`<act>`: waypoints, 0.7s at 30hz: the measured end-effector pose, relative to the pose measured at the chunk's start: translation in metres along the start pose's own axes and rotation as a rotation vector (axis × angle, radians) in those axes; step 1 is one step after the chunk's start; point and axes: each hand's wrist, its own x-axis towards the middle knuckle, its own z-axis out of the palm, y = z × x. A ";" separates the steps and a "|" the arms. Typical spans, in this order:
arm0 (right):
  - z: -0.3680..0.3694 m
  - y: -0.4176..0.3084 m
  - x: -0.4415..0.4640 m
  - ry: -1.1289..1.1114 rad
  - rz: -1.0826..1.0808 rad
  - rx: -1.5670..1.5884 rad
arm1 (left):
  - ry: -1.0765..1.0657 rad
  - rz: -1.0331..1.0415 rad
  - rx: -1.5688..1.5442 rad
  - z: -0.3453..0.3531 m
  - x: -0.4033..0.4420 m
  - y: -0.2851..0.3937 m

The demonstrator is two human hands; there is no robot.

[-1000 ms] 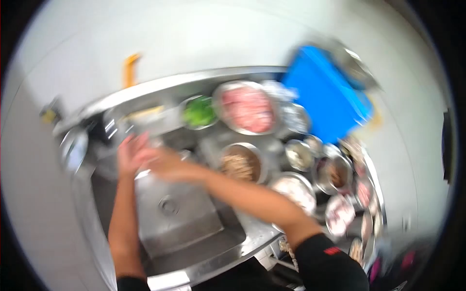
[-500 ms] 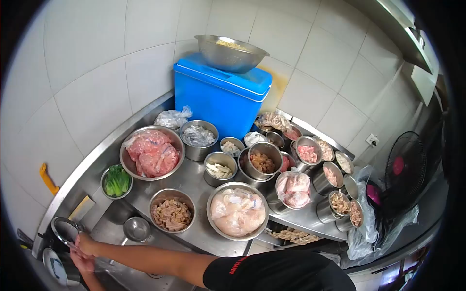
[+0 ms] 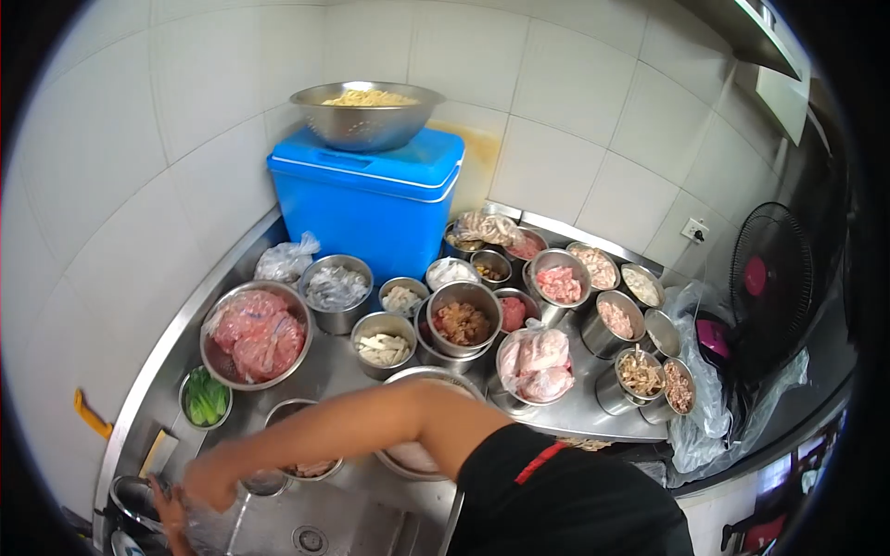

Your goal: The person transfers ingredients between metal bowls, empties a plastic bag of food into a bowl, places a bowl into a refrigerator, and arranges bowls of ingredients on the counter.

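My right hand (image 3: 211,477) is at the lower left, smeared by motion, its arm reaching across from the black sleeve. Its fingers do not show clearly. Just left of it and slightly lower, my left hand (image 3: 169,511) has its fingers stretched apart beside a round metal pot (image 3: 135,499); whether they touch its rim I cannot tell. Clear, thin plastic-like material shows faintly beneath the hands. A small metal bowl (image 3: 265,482) sits right of my right hand. My forearm partly covers the bowl of sliced meat (image 3: 313,469) and the larger meat bowl (image 3: 417,458).
Near the hands are a sink (image 3: 357,519), a bowl of green vegetables (image 3: 205,398) and a yellow-handled tool (image 3: 91,415). A big bowl of bagged meat (image 3: 257,335) and several metal pots line the counter. Behind stands a blue cooler (image 3: 362,208) bearing a colander (image 3: 367,116); a fan (image 3: 769,273) is right.
The view has shifted, showing more of the sink. My right hand has moved right, away from the pot's rim, and its arm now crosses over the meat bowls. My left hand shows beside the pot.
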 end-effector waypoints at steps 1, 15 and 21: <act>-0.025 0.003 -0.043 -0.113 0.053 -0.053 | -0.031 0.052 0.308 0.002 -0.003 -0.008; -0.047 0.255 -0.601 0.503 1.029 -0.010 | -0.080 -0.027 0.830 0.105 -0.076 0.016; 0.085 0.386 -0.771 0.588 1.406 -0.183 | 0.276 -0.197 0.633 0.143 -0.084 0.110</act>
